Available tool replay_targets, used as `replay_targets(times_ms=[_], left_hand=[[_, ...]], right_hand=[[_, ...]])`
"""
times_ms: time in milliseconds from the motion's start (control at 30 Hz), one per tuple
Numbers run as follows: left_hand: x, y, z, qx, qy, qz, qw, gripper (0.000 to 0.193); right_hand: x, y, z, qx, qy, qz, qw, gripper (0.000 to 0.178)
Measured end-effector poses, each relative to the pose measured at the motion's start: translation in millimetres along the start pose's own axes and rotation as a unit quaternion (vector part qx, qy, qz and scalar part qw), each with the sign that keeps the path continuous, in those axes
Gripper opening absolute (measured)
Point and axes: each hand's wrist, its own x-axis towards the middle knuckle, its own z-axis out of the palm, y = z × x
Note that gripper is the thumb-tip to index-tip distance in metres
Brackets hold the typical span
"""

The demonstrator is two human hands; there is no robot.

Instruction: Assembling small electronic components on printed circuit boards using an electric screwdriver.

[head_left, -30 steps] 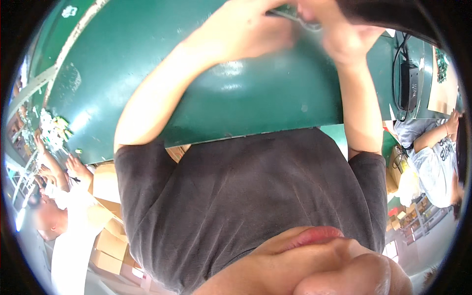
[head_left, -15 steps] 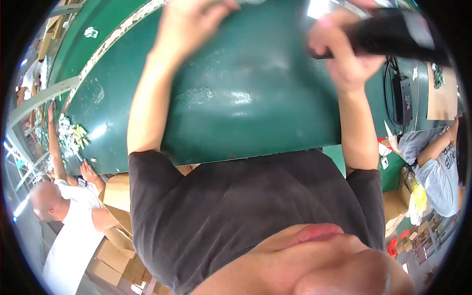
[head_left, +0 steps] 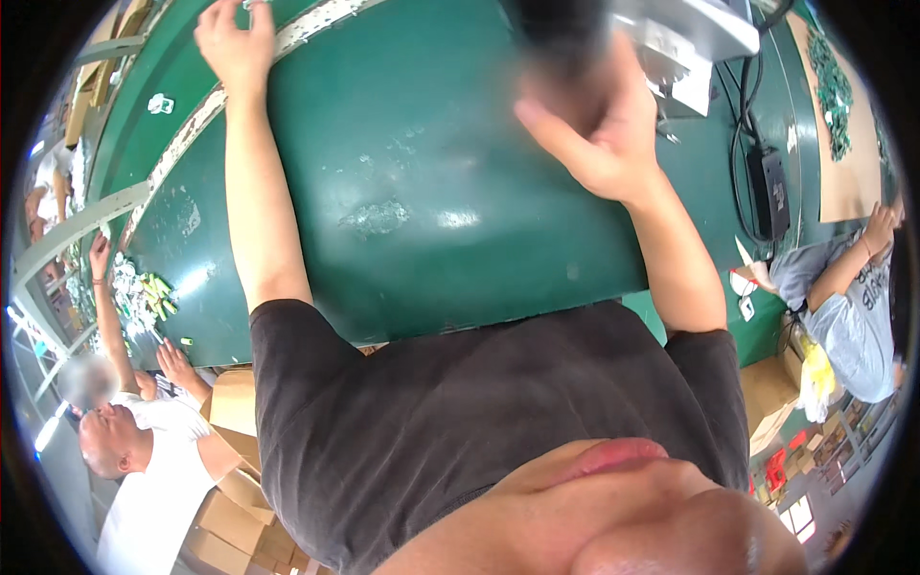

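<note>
At the far left, my left hand (head_left: 238,48) reaches past the worn metal rail onto the green strip. Its thumb and fingertips are closed around a small whitish piece (head_left: 252,4), cut off by the upper edge. My right hand (head_left: 618,134) is over the upper right of the green table (head_left: 460,268), wrapped around a dark, thick handheld object (head_left: 561,34). That object is blurred and partly out of view, so its kind does not show. Just right of it stands a silver-white metal device (head_left: 685,43).
Another whitish piece (head_left: 161,103) lies on the green strip. A black power adapter (head_left: 770,192) with cables sits at right, near cardboard (head_left: 839,144) bearing green parts. A co-worker (head_left: 163,450) at left works by a pile of small parts (head_left: 139,287); another (head_left: 848,297) is at right.
My left hand has moved left from the table across the rail. My right hand has moved left, and the dark object has swung from pointing right to pointing away, uncovering the metal device.
</note>
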Motion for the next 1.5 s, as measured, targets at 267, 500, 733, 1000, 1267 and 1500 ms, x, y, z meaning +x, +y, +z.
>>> replay_targets(times_ms=[267,500,733,1000,1267,1500], left_hand=[[-5.5,52.4,-21.6,-0.184,-0.144,-0.107,0.966,0.014],[0.4,48.8,-27.0,-0.183,-0.173,-0.111,0.961,0.011],[50.0,131.2,-106.8,-0.337,-0.188,-0.060,0.921,0.003],[-20.6,226.0,-141.3,-0.438,-0.298,0.092,0.843,0.014],[-66.1,238.5,-115.3,-0.485,-0.253,0.198,0.813,0.014],[-70.7,234.2,-103.3,-0.539,-0.201,0.267,0.773,0.013]], right_hand=[[-5.7,13.6,-1.0,0.223,0.018,-0.053,0.973,0.055],[-9.9,21.5,-1.4,0.069,-0.092,-0.084,0.990,0.041],[-11.7,34.0,1.1,0.212,-0.069,-0.039,0.974,0.075],[-1.3,4.3,-12.9,0.267,0.051,0.060,0.960,0.083],[26.5,14.7,-109.5,0.177,0.014,-0.049,0.983,0.013],[43.9,26.1,-126.3,0.090,0.091,-0.036,0.991,0.017]])
